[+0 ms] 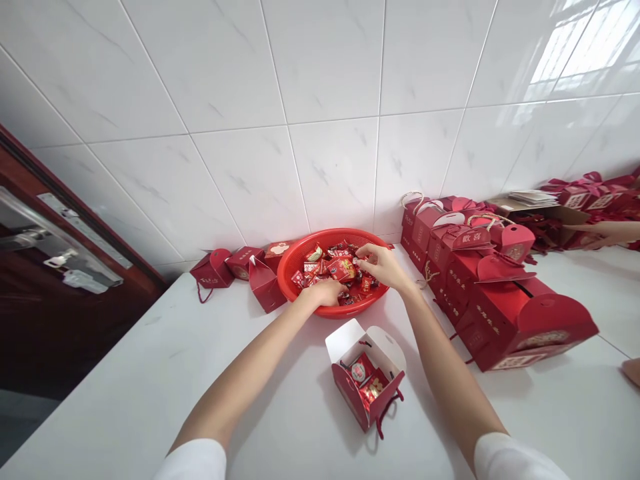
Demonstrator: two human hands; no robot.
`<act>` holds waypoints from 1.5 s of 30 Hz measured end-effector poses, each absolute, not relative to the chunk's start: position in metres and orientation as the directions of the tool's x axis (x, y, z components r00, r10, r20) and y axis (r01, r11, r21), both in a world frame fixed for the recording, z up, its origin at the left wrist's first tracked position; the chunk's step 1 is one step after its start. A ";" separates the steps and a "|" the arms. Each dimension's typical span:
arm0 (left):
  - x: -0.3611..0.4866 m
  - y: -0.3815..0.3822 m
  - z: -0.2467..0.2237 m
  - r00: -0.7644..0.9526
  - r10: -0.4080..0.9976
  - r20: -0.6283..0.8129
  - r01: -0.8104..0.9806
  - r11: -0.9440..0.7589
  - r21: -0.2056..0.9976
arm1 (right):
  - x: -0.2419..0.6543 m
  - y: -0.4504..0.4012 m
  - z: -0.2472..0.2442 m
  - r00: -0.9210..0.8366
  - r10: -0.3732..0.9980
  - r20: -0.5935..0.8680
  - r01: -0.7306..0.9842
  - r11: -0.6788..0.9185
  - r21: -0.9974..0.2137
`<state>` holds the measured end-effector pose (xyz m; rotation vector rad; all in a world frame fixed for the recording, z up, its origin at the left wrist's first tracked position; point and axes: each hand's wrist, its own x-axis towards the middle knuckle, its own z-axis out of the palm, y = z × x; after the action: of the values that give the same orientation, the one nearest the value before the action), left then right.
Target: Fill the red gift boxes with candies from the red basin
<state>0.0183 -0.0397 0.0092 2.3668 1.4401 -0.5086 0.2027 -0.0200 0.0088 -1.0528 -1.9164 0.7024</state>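
A red plastic basket (286, 283) of wrapped candies (341, 269) stands against the wall. My left hand (326, 292) reaches over its front rim, fingers curled down among the candies, so what they grip is hidden. From the right, my right hand (384, 265) dips in with thumb and fingers bent together at a wrapped candy. Nearer me, between my forearms, sits an open red gift box (351, 395). Its white-lined flaps are spread, several red-wrapped candies lie inside, and a dark red cord hangs at its side.
Small red boxes (213, 269) stand left of the basket. On the right is a row of closed red gift boxes (473, 287), with a cardboard box (545, 212) behind. Another person's hand (605, 233) reaches in at far right. A door (65, 280) borders the table's left.
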 end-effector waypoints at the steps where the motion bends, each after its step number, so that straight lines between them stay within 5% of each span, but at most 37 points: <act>1: 0.019 -0.040 0.009 0.412 0.783 -0.466 0.900 -0.430 0.074 | 0.198 -0.015 0.004 -0.289 0.876 0.386 0.391 0.476 -0.788; 6: 0.022 -0.038 0.009 0.405 0.766 -0.500 0.898 -0.436 0.060 | 0.188 0.000 -0.011 -0.238 0.927 0.288 0.293 0.352 -0.889; 16: 0.025 -0.019 0.005 0.395 0.644 -0.655 0.915 -0.339 0.218 | 0.193 0.000 -0.012 -0.241 0.957 0.158 0.125 0.193 -0.973; 29: 0.020 -0.015 0.000 0.490 0.687 -0.537 0.871 -0.356 0.340 | 0.193 -0.001 -0.010 -0.251 0.951 0.179 0.155 0.222 -0.963; 37: 0.031 -0.002 0.001 0.421 0.513 -0.748 0.888 -0.064 0.455 | 0.193 -0.001 -0.010 -0.258 0.946 0.197 0.162 0.243 -0.956; 45: 0.028 0.001 0.001 0.490 0.520 -0.699 0.809 0.027 0.587 | 0.192 0.004 -0.015 -0.252 0.944 0.212 0.120 0.248 -0.961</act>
<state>0.0281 0.0015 0.0006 1.6350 1.1614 -0.3278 0.1924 0.0039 -0.0151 -1.0143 -1.5985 1.1239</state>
